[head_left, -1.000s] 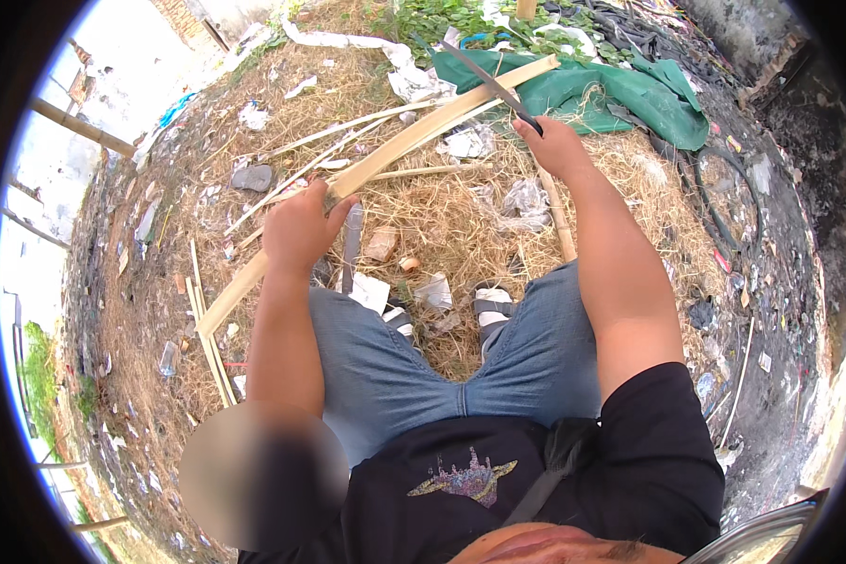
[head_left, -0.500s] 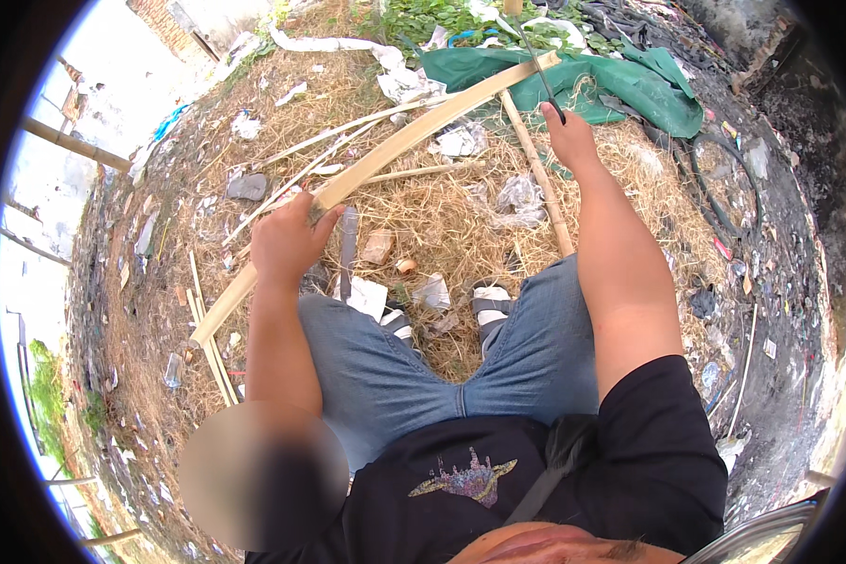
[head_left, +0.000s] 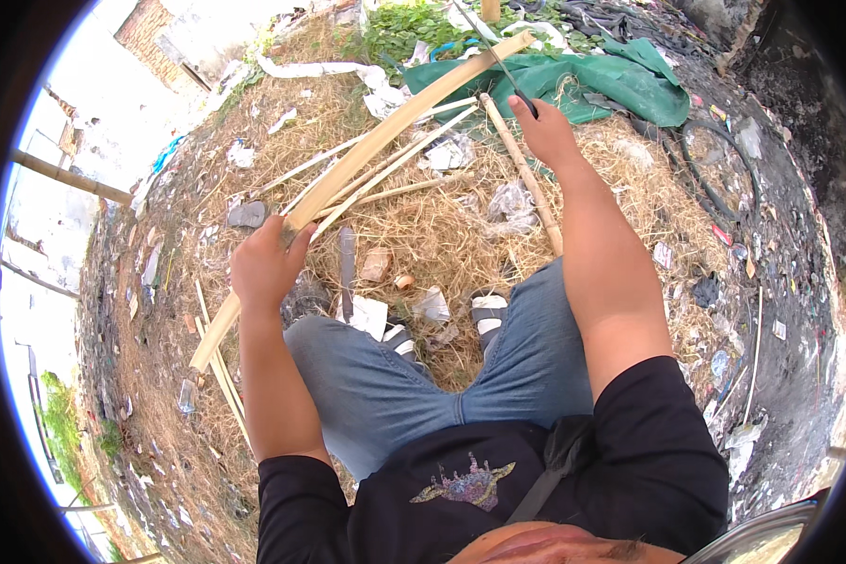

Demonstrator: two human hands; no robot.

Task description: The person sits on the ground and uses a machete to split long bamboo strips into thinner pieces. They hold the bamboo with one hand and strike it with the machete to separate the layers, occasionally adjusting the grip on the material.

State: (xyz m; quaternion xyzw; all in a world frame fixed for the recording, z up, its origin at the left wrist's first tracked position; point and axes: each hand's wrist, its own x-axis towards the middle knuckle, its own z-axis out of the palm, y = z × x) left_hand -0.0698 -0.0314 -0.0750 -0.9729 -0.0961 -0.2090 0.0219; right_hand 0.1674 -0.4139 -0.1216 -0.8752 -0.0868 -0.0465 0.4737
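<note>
A long, pale bamboo strip (head_left: 395, 127) slants across the view from lower left to the far middle. My left hand (head_left: 265, 268) is closed around its lower part, thumb along the edge, above my left knee. At the far right, my right hand (head_left: 545, 133) grips the dark handle of a long, thin-bladed knife (head_left: 523, 98). The blade crosses the strip near its far end; whether it cuts into the strip is too small to tell. Several thinner bamboo strips (head_left: 423, 141) lie on the straw below the wide one.
A bamboo pole (head_left: 522, 179) lies near my right knee. Past it is a crumpled green tarp (head_left: 573, 86). Between my feet and the strips are a flat grey blade (head_left: 347, 263) and a brick piece (head_left: 376, 264). A black hose (head_left: 755, 174) curls at the right.
My left hand has moved slightly left and down, tilting the strip more steeply. The knife and my right hand have shifted left, with the blade leaning further left. A thin strip below lies differently.
</note>
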